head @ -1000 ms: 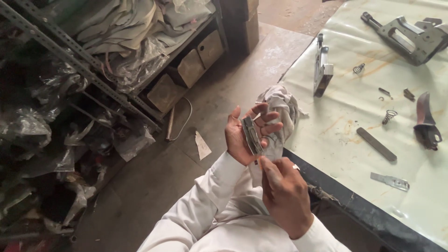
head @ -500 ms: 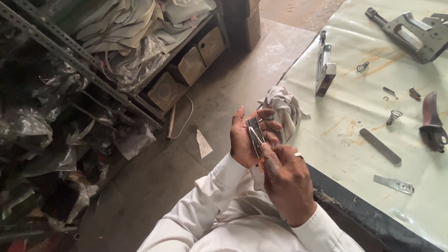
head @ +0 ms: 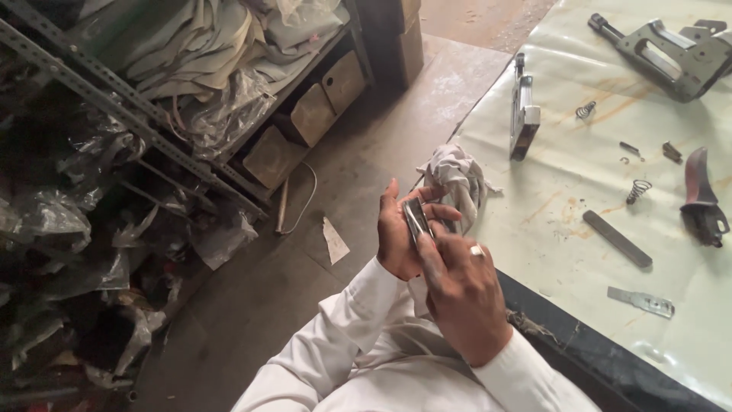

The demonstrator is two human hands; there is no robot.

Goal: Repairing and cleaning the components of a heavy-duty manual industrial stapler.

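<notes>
Both hands meet over the lap: left hand (head: 396, 240) cups a small metal part (head: 418, 221) in its palm, fingers half curled round it. Right hand (head: 461, 294) presses fingertips onto the part; crumpled rag (head: 457, 179) just beyond, on table edge (head: 549, 305)

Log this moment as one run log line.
left hand: holds small grey metal part | right hand: fingers on part | crumpled white rag: behind hands, at table edge

Three brown cardboard boxes (head: 316, 126) stood in a row on the bottom shelf of the metal rack (head: 152, 137), plain-faced and boxy. Crumpled clear plastic bags (head: 69, 229) filled the rack's left side. A torn pale paper scrap (head: 334, 241) lay on the floor. No signs or screens showed.
</notes>
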